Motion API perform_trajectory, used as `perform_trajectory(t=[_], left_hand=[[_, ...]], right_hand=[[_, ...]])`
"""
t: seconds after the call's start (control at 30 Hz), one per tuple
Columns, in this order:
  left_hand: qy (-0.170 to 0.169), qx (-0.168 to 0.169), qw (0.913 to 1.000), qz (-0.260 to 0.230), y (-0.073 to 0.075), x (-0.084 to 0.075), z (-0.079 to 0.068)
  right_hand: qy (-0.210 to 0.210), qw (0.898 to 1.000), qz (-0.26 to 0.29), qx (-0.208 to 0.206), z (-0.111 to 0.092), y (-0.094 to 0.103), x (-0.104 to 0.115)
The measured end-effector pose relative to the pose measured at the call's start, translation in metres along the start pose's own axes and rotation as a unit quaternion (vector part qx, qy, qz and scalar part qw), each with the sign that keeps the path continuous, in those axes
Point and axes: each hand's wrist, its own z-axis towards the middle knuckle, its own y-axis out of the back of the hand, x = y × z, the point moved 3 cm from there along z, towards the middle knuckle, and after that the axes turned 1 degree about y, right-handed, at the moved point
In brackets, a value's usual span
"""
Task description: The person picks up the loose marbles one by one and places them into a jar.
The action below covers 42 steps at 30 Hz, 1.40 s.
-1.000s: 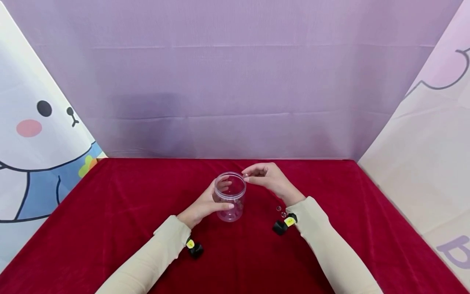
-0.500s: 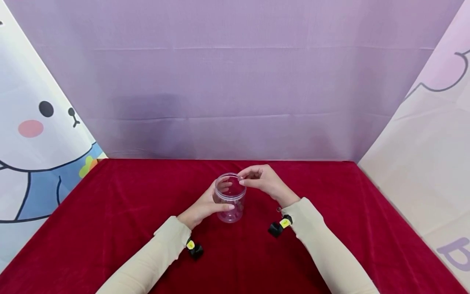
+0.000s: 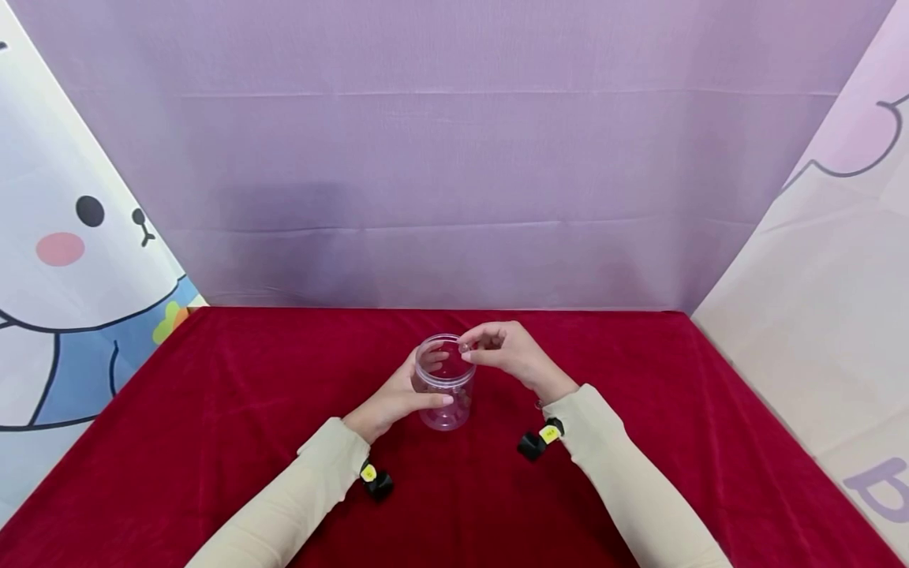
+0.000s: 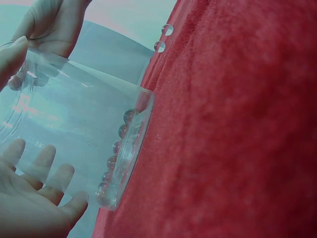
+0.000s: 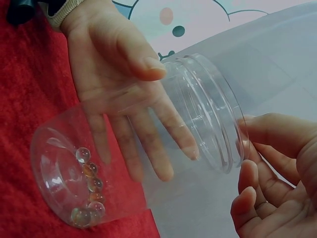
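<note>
My left hand [image 3: 398, 401] holds a clear plastic jar [image 3: 449, 406] around its side, thumb in front and fingers behind. The jar has no lid on and its mouth faces up. Several glass marbles [image 5: 95, 184] rest at its bottom, some with coloured swirls. At the right side of the mouth, my right hand [image 3: 513, 353] pinches a clear marble [image 3: 464, 348] between thumb and fingertip. The right wrist view shows those fingertips [image 5: 246, 124] right at the rim, with the marble mostly hidden.
Two clear marbles, one nearer [image 4: 159, 46] and one farther [image 4: 167, 29], lie on the red cloth [image 3: 284, 363] by the right wrist. The right sleeve mostly hides them in the head view. A lilac curtain [image 3: 454, 158] stands behind the table.
My right hand has moved slightly left, bringing the pinched marble from outside the rim to over the jar's mouth. The right sleeve now covers most of the loose marbles. The left hand stays put.
</note>
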Motion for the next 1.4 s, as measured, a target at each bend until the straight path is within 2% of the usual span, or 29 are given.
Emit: perform_trajectory(t=[0.13,0.37,0.57,0.93,1.17,1.4], left_hand=[[-0.002,0.001,1.0000,-0.002,0.000,0.000,0.000],[-0.004,0.001,1.0000,0.005,0.001,0.001,0.000],[-0.003,0.000,1.0000,0.007,0.001,0.001,0.000],[0.002,-0.003,1.0000,0.003,0.000,0.001,0.001],[-0.001,-0.005,0.9999,0.010,0.000,0.002,0.002],[-0.006,-0.007,0.9999,0.013,-0.001,0.002,0.002]], right_hand=[[-0.002,1.000,0.005,-0.005,0.001,0.000,-0.003],[-0.001,1.000,0.004,-0.010,0.010,0.001,-0.029],[-0.002,1.000,0.000,-0.015,0.009,0.002,-0.035],[0.015,0.999,0.043,-0.026,-0.006,0.011,-0.036],[-0.005,0.999,0.023,-0.038,-0.017,0.022,-0.045],[-0.029,0.999,0.008,-0.023,-0.030,0.032,-0.058]])
